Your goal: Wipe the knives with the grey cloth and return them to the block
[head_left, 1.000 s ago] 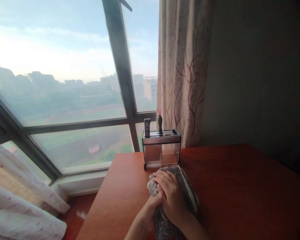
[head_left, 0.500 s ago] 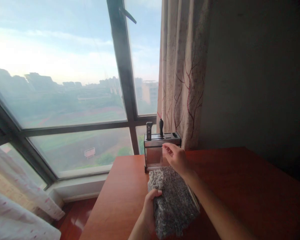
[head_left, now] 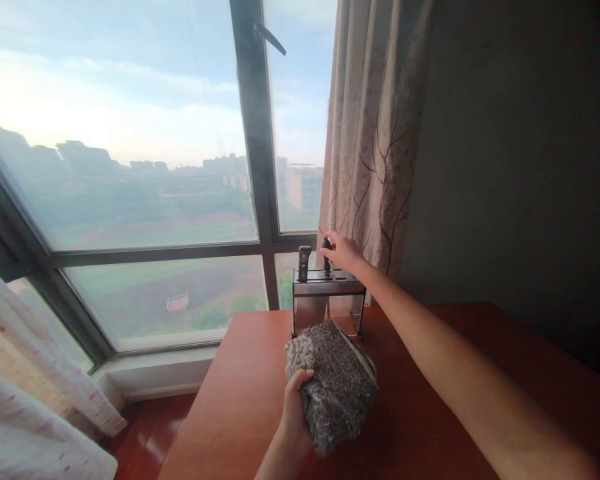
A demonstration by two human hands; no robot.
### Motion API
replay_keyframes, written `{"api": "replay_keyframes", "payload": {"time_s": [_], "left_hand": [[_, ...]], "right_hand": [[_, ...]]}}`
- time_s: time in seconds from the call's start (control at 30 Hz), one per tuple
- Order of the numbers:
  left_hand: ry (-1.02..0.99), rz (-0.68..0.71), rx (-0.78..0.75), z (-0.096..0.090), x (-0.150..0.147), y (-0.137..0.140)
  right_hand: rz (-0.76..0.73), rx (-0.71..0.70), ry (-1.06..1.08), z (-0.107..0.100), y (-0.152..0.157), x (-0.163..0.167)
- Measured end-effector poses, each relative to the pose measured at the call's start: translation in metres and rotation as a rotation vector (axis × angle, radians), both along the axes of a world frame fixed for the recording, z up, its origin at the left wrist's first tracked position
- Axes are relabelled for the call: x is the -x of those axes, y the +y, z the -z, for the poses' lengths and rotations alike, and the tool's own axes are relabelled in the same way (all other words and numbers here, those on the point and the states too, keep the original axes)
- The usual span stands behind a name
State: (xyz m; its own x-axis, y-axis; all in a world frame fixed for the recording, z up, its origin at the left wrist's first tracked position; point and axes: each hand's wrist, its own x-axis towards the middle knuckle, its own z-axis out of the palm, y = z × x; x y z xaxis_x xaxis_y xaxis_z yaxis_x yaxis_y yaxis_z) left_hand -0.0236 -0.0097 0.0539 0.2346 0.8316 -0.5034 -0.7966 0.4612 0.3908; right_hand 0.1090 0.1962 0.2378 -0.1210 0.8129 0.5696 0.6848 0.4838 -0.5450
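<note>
My left hand (head_left: 296, 407) is wrapped round a thick, shaggy grey cloth (head_left: 337, 387) with a paler patch and a light edge, the thumb lying on top. It is held above the table in front of a knife holder (head_left: 325, 287) with a dark metal frame and see-through sides. My right hand (head_left: 343, 252) reaches over the holder, its thumb and fingers closed about the upright black handle of a knife (head_left: 327, 260). To the left of it, another knife with a flat, riveted dark handle (head_left: 305, 263) stands in the holder.
A reddish-brown wooden table (head_left: 230, 400) carries the holder near its far edge. Behind stands a window with a dark frame (head_left: 205, 252), a patterned curtain (head_left: 375, 133) hanging beside it. Another curtain (head_left: 35, 427) hangs at the lower left.
My right hand has moved up from the holder's front to the black handle and closed on it. My left hand has shifted slightly left with the cloth. The view has turned a little.
</note>
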Motion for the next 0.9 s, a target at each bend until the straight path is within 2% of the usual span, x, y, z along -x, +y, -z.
{"api": "replay_keyframes", "payload": {"time_s": [0.17, 0.3, 0.5, 0.77, 0.9], "left_hand": [[-0.022, -0.010, 0.013, -0.002, 0.001, 0.002], [-0.005, -0.021, -0.001, -0.003, 0.001, 0.002], [0.019, -0.032, -0.001, -0.005, 0.000, 0.001], [0.031, -0.039, 0.000, -0.003, 0.001, 0.002], [0.004, -0.046, -0.023, -0.003, 0.003, 0.002]], "right_hand": [[0.012, -0.046, 0.056, -0.029, -0.001, -0.003], [0.023, -0.102, 0.123, -0.061, -0.002, -0.009], [-0.009, -0.274, 0.255, -0.104, -0.007, -0.018], [-0.010, -0.448, 0.357, -0.142, -0.008, -0.024], [-0.070, -0.501, 0.405, -0.149, -0.031, -0.031]]}}
